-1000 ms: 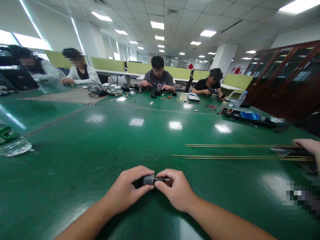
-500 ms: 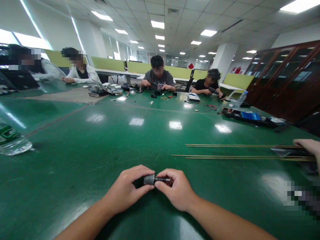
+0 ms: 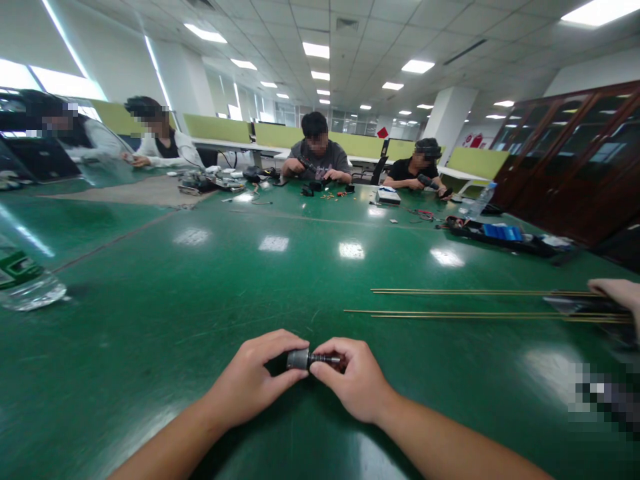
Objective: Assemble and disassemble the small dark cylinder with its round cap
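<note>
A dark grey metal cylinder (image 3: pixel 299 360) with a thinner ribbed shaft (image 3: pixel 325 359) on its right side lies level between my hands, low in the middle of the head view. My left hand (image 3: pixel 257 377) grips the cylinder between thumb and fingertips. My right hand (image 3: pixel 355 380) pinches the part near the point where shaft and cylinder meet, its other fingers curled behind the shaft. Both hands are close together over the green table (image 3: pixel 200 340).
Thin brass-coloured rods (image 3: pixel 450 292) lie at right, near another person's hand (image 3: pixel 617 293). A plastic bottle (image 3: pixel 30 283) is at the left edge. A black tray (image 3: pixel 470 233) with parts sits back right. Several people work across the table.
</note>
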Demonstrator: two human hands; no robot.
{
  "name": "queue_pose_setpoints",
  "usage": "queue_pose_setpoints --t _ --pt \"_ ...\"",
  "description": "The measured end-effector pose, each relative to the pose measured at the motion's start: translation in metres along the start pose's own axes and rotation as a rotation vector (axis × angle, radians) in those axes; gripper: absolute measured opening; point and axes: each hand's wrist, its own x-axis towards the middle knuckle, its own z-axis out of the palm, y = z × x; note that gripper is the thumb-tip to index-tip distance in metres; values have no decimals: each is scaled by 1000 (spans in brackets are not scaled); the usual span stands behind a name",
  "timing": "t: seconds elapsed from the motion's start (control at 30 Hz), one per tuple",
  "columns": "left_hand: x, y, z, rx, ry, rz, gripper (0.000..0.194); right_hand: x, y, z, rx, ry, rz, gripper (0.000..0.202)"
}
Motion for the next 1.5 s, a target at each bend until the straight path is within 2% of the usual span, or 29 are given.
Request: queue_pose_setpoints --t 1.5 --pt "0 -1 -3 8 33 11 28 0 4 1 44 15 9 16"
